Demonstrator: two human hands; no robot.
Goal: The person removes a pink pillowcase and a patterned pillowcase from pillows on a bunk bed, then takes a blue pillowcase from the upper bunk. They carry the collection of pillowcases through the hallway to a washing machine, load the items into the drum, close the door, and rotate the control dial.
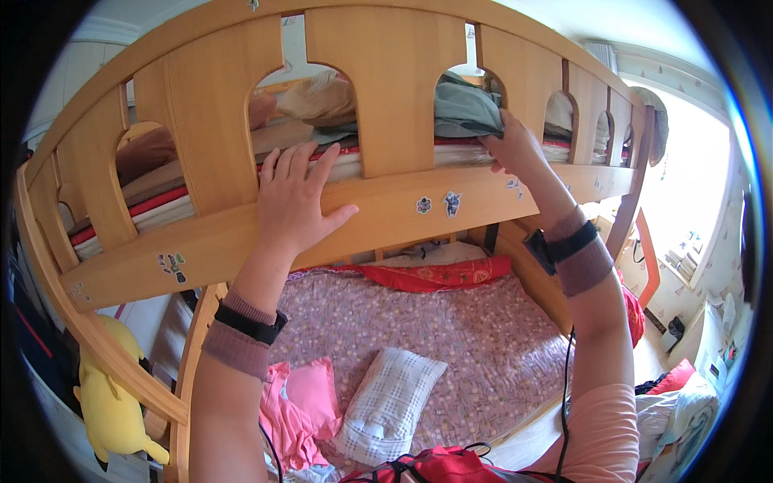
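My left hand (296, 197) is open, its fingers spread over the lower board (378, 197) of the upper bunk's wooden guard rail (394, 80). Its fingertips reach into an arched opening, beside the red-edged mattress (346, 165). At another opening farther right, my right hand (515, 149) has its fingers bent down by the mattress edge, against a grey-green cloth (467, 109). What those fingers pinch, if anything, is hidden. Behind the rail lies a crumpled beige cover (318, 101).
Below is a lower bunk with a purple patterned sheet (475, 338), a checked pillow (390, 402), pink cloth (302, 402) and a folded red quilt (435, 274). A yellow plush toy (113, 394) is beside the wooden ladder (201, 346). A bright window (684, 177) is at right.
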